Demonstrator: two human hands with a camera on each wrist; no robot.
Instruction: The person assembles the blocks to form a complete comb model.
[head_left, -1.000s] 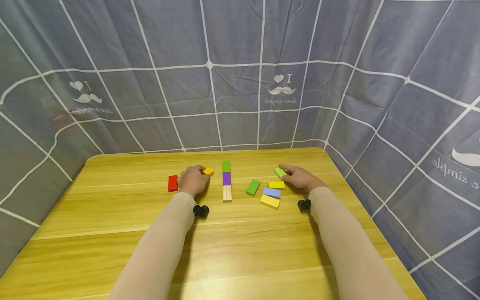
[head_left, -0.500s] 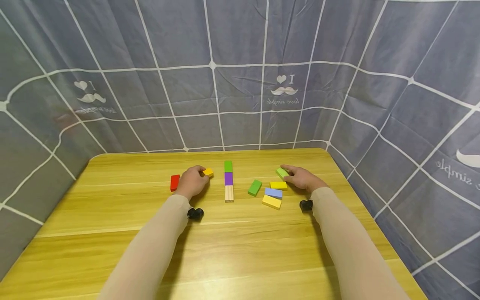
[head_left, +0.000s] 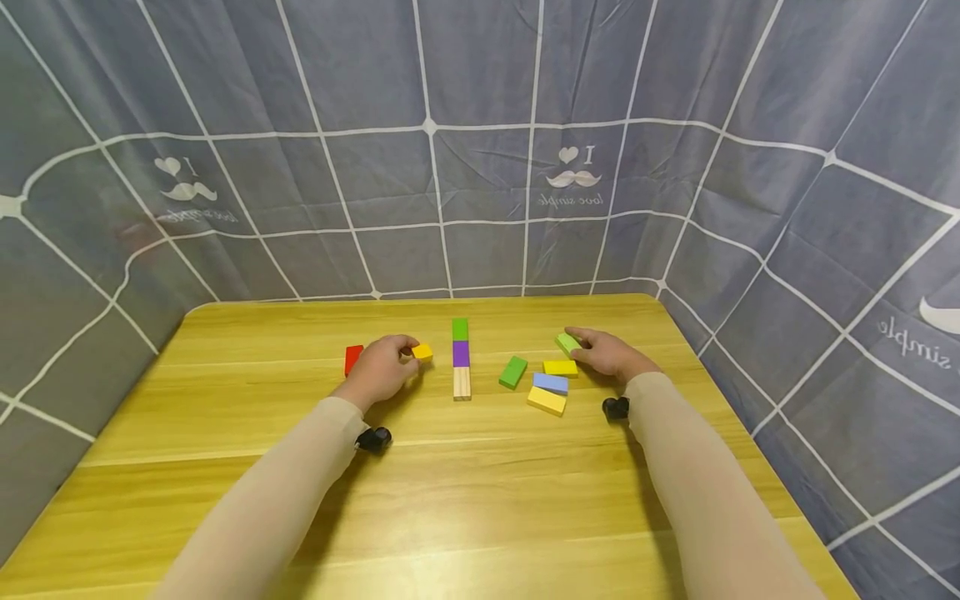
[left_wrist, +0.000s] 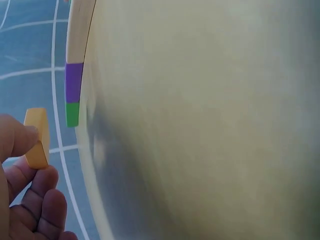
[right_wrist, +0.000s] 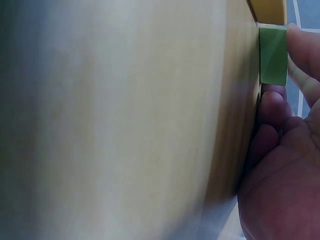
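Observation:
My left hand (head_left: 378, 367) pinches an orange block (head_left: 422, 352) between thumb and fingers. In the left wrist view this orange block (left_wrist: 37, 137) stands on edge in the fingertips, apart from the table. Just right of it lies a straight row: a green block (head_left: 460, 329), a purple block (head_left: 461, 353) and plain wood (head_left: 462, 383) with a seam down its length. A red block (head_left: 353, 360) lies partly behind the left hand. My right hand (head_left: 607, 354) holds a light green block (head_left: 567, 343) at the table surface, thumb on the near side and fingers on the far side.
Between row and right hand lie a darker green block (head_left: 513, 372), a yellow block (head_left: 559, 368), a blue block (head_left: 551, 383) and a paler yellow block (head_left: 547, 402). A grey curtain (head_left: 480, 183) borders the wooden table (head_left: 465, 500) behind and at the right.
The left hand has shifted slightly left and toward me with the orange block, covering more of the red one. The right hand stays at the light green block. The whole view drifts slightly.

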